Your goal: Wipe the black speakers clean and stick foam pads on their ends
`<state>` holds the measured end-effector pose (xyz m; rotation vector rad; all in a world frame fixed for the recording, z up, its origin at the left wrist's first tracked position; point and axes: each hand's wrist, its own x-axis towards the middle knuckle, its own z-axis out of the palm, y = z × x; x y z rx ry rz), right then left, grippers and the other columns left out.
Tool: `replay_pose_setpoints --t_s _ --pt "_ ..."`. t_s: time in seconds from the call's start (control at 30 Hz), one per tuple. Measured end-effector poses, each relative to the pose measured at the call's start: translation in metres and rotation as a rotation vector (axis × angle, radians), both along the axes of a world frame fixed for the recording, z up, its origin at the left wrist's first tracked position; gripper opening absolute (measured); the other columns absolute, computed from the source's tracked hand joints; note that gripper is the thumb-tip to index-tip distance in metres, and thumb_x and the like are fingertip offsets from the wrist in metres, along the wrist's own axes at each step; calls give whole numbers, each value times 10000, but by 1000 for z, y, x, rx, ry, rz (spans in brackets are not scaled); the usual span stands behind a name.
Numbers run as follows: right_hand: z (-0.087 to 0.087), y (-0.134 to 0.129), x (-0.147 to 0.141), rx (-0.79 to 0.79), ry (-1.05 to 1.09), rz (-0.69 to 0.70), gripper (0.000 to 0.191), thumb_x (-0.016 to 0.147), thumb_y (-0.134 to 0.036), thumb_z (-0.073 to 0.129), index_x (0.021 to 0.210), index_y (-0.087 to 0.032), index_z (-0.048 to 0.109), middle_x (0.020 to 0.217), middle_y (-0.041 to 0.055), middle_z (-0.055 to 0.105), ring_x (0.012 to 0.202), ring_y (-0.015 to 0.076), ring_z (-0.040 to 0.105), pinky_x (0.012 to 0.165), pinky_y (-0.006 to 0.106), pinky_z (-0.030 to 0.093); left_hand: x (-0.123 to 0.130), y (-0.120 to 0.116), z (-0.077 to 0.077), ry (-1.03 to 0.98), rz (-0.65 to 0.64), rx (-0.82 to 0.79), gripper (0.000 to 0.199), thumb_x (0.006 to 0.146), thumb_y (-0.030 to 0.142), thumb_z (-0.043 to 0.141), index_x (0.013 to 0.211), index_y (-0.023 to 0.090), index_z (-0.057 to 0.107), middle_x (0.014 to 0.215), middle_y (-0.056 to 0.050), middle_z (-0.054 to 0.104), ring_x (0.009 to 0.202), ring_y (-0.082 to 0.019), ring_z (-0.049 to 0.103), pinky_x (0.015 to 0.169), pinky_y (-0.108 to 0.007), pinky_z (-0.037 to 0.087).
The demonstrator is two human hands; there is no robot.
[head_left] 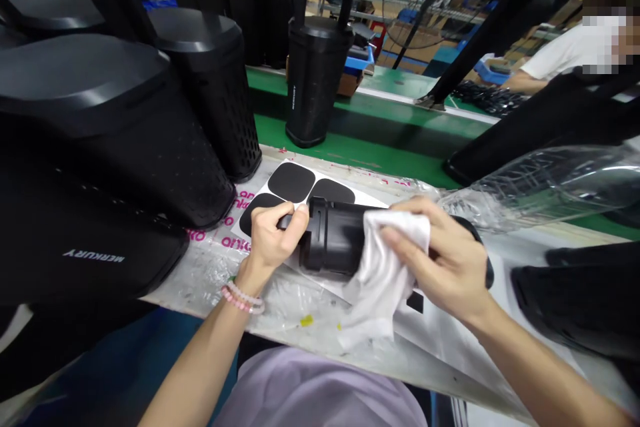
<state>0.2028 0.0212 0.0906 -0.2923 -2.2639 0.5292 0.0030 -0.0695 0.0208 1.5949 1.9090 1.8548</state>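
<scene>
A black cylindrical unit [343, 237] lies on its side on the plastic-covered work surface [200, 280]. My left hand [275, 237] is closed round the handle at its left end. In my right hand [443, 253] is a white cloth [385, 267], pressed against the unit's right part and hanging down in front of it. Under and behind the unit is a white sheet with dark rounded pads [291, 181].
Large black units with handles [105, 127] crowd the left side. Another stands upright on the green belt [320, 80]. Black units and clear plastic wrap [545, 187] are at the right. A person's white sleeve [575, 53] shows at the upper right, beyond a slanted black post [495, 27].
</scene>
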Motion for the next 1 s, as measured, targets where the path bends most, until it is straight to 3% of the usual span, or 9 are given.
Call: replay_pose_setpoints --t_s 0.07,0.13,0.37,0.53,0.63,0.7,0.83,0.93,1.0 --pt "2 -1 -3 24 40 -335 138 906 -151 597 790 -213 643 903 69 573 792 196 586 639 340 487 0 0 0 -1 -1 -3 442 850 215 548 510 197 266 493 67 208 430 -58 222 424 -251 194" --pt "-1 -3 -13 128 40 -484 115 916 -170 583 838 -203 661 955 109 591 873 235 602 708 377 519 -1 1 -1 -1 1 -6 440 848 214 550 512 197 267 494 67 207 432 -59 220 427 -252 194" --pt "-40 -49 -18 287 -216 -14 326 872 -13 474 1163 -64 613 1321 163 624 1325 289 486 1105 464 414 -2 1 -2 9 17 -12 430 839 201 549 517 197 264 492 70 212 437 -60 211 442 -254 201" --pt "-45 -84 29 -296 -336 381 199 951 -128 444 951 -168 639 980 75 712 1003 193 646 957 368 525 -3 3 -3 -9 24 -35 433 849 223 545 507 194 280 490 68 219 446 -63 222 456 -258 206" --pt "-35 -87 44 -726 -245 279 241 1008 -277 427 926 -201 641 864 46 687 767 166 667 682 277 569 -2 3 -4 -37 41 -54 437 858 245 541 510 197 282 495 66 217 457 -68 218 464 -265 203" --pt "-28 -83 46 -811 -31 49 234 1006 -288 432 918 -218 637 766 23 671 624 158 641 519 252 518 -1 3 -5 -58 51 -70 438 860 255 541 516 199 276 502 64 213 467 -73 215 467 -269 198" --pt "-23 -66 34 -305 115 -390 128 970 -202 499 1021 -213 616 918 81 697 797 217 667 639 323 513 -1 4 -4 -96 58 -100 435 860 270 540 524 203 273 501 59 224 475 -79 229 465 -270 195" --pt "-28 -49 14 284 -80 -286 100 924 -189 583 1019 -160 595 1089 142 686 987 288 623 787 411 475 -2 6 -1 -121 45 -131 433 859 278 539 522 205 277 503 54 236 478 -83 238 453 -266 196" --pt "-29 -37 1 490 -225 -204 32 913 -165 589 941 -150 596 1106 130 685 1000 294 587 789 413 448 -4 8 1 -135 28 -160 434 862 284 538 521 204 282 502 53 245 474 -83 244 444 -262 200"
